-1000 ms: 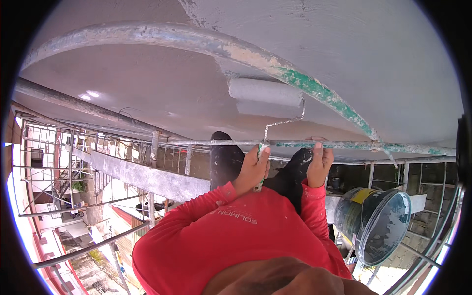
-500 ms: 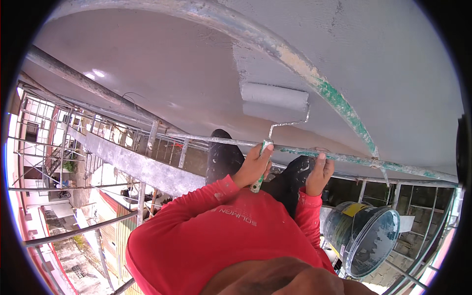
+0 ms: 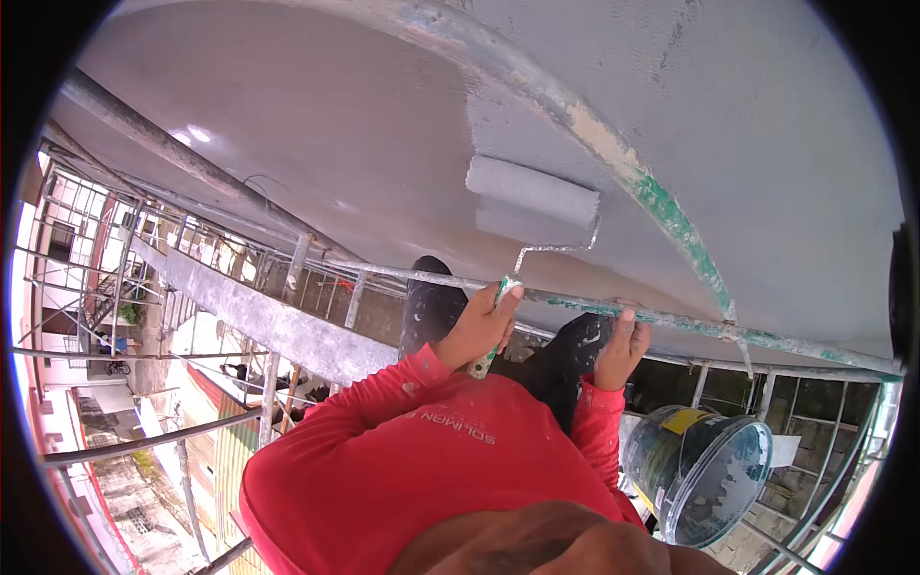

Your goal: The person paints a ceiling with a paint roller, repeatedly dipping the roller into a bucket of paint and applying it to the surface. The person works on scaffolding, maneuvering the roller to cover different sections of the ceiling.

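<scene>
My left hand [image 3: 479,326] is closed round the green-and-white handle of a paint roller [image 3: 533,190]. The roller's pale, paint-coated sleeve lies against the wall [image 3: 355,125], at the border between a light grey coat and a darker, browner surface. Its bent wire frame [image 3: 556,248] passes over a paint-spotted scaffold pipe [image 3: 671,320]. My right hand [image 3: 621,351] grips that pipe, thumb on the near side, with its other fingers partly hidden. Below and right of this hand hangs or stands a dark bucket [image 3: 714,479], tilted in view, with grey paint smeared inside.
A curved pipe with flaking green paint [image 3: 661,206] crosses in front of the wall. Another pipe [image 3: 163,144] runs along the left. A grey plank [image 3: 259,311] stretches away to the left among scaffold frames. Far below are a yard and roofs [image 3: 206,412].
The roller has tilted slightly, its handle end shifting left together with my left hand. My right hand stays on the pipe. The whole view has shifted a little.
</scene>
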Action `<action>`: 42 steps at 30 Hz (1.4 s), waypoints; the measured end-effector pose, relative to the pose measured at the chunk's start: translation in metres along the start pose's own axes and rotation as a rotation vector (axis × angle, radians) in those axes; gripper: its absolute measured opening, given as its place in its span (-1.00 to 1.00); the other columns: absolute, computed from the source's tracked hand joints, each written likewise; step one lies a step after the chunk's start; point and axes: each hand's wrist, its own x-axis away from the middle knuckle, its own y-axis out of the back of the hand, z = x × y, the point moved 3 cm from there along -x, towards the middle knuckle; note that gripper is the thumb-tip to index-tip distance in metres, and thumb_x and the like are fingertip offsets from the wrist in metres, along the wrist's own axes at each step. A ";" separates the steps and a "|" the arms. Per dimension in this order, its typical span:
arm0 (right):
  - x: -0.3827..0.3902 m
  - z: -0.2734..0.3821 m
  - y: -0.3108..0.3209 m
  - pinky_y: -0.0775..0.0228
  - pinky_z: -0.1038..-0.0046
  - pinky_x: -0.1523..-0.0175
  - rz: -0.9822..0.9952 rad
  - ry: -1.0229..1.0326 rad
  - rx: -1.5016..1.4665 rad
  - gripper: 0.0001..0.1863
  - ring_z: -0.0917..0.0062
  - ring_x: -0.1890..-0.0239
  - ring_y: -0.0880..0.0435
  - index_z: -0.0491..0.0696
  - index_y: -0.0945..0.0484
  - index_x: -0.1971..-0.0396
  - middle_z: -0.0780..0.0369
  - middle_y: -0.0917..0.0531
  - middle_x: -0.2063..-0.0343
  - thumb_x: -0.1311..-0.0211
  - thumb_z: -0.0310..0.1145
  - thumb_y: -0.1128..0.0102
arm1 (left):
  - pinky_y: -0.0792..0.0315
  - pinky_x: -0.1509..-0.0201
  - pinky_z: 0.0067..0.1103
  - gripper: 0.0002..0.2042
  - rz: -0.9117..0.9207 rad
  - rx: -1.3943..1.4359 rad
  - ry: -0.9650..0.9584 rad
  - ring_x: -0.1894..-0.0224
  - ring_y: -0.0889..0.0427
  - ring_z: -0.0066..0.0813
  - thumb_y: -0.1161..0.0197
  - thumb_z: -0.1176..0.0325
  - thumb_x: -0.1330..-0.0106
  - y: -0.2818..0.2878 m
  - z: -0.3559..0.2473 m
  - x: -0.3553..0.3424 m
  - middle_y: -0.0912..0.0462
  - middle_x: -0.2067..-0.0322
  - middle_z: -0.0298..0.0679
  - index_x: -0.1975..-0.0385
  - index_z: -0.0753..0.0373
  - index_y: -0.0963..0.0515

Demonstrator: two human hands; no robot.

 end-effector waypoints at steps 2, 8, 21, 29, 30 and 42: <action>0.001 -0.002 0.004 -0.27 0.57 0.15 0.007 -0.013 0.020 -0.73 0.71 0.29 -0.42 -0.19 -0.56 0.23 0.34 -0.58 0.35 -0.48 -0.25 -0.10 | -0.26 0.71 -0.62 -0.63 -0.012 0.009 0.024 0.77 -0.34 -0.64 0.05 0.04 -0.57 -0.002 0.000 0.002 -0.33 0.71 -0.38 0.25 0.29 -0.34; -0.001 0.001 -0.001 -0.29 0.58 0.11 0.033 0.021 0.011 -0.73 0.73 0.26 -0.43 -0.18 -0.56 0.21 0.36 -0.56 0.34 -0.49 -0.25 -0.09 | -0.24 0.72 -0.63 -0.66 -0.047 -0.056 -0.206 0.79 -0.34 -0.64 0.04 0.10 -0.58 -0.013 -0.035 -0.002 -0.34 0.73 -0.40 0.25 0.30 -0.36; -0.003 0.012 -0.003 -0.33 0.56 0.06 0.059 0.000 -0.074 -0.80 0.66 0.19 -0.51 -0.23 -0.57 0.17 0.26 -0.65 0.24 -0.45 -0.38 -0.12 | -0.30 0.67 -0.64 -0.63 -0.026 -0.018 -0.581 0.69 -0.42 -0.63 -0.04 0.06 -0.54 -0.042 -0.171 -0.022 -0.43 0.59 -0.32 0.31 0.30 -0.38; 0.000 0.005 -0.003 -0.34 0.57 0.04 0.060 -0.020 -0.123 -0.79 0.65 0.17 -0.53 -0.22 -0.57 0.15 0.26 -0.65 0.24 -0.43 -0.36 -0.17 | -0.29 0.68 -0.65 -0.63 -0.074 -0.108 -0.443 0.71 -0.43 -0.62 -0.01 0.06 -0.55 -0.035 -0.123 -0.017 -0.41 0.64 -0.33 0.33 0.28 -0.37; 0.000 0.007 -0.004 -0.34 0.57 0.04 0.056 -0.016 -0.129 -0.79 0.66 0.17 -0.52 -0.22 -0.57 0.15 0.26 -0.65 0.24 -0.43 -0.35 -0.17 | -0.31 0.68 -0.64 -0.63 -0.068 -0.112 -0.406 0.72 -0.43 -0.60 0.00 0.04 -0.55 -0.034 -0.107 -0.015 -0.41 0.65 -0.32 0.31 0.27 -0.37; -0.005 0.003 0.000 -0.36 0.50 -0.07 0.101 0.044 -0.113 -0.79 0.60 0.09 -0.57 -0.20 -0.58 0.11 0.23 -0.67 0.19 -0.42 -0.38 -0.17 | -0.31 0.74 -0.60 -0.66 -0.126 -0.112 -0.005 0.77 -0.40 -0.60 0.05 0.06 -0.57 -0.033 0.013 -0.008 -0.38 0.70 -0.33 0.31 0.25 -0.31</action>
